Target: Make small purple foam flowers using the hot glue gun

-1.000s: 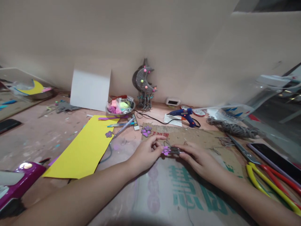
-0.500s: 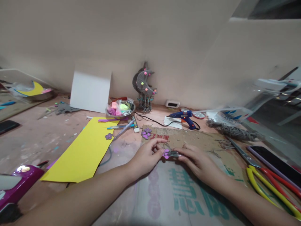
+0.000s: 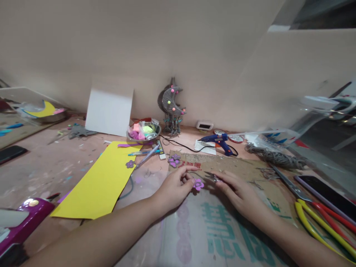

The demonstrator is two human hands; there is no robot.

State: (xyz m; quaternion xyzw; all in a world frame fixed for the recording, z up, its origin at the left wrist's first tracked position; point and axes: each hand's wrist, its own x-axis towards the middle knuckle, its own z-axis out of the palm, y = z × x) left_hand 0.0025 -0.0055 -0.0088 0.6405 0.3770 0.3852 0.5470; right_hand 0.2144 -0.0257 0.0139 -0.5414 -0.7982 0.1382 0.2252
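A person's left hand (image 3: 178,186) pinches a small purple flower (image 3: 198,184) between thumb and fingers above a cluttered bench (image 3: 69,163), while the right hand (image 3: 236,191), just beside it, grips a small pointed tool (image 3: 209,173), its tip aimed toward the flower but apart from the petals. Below the hands lies a covering printed with large green characters (image 3: 222,228). Beyond them, a pair of purple-and-grey flowers (image 3: 174,160) rests on the near-left corner of a strip of brown cardboard (image 3: 233,163), and a similar single flower (image 3: 129,164) sits at the edge of a yellow sheet (image 3: 94,185), near a pale purple pen (image 3: 147,157). Behind the cardboard, a blue glue gun (image 3: 219,139) lies by a bundle of grey cord (image 3: 276,156). A grey crescent ornament (image 3: 170,102) dotted with coloured balls stands against the wall, right of a metal bowl (image 3: 152,138) of bright lumps. To the right of the person, large scissors (image 3: 299,193) with red and yellow handles lie beside a phone (image 3: 326,196).
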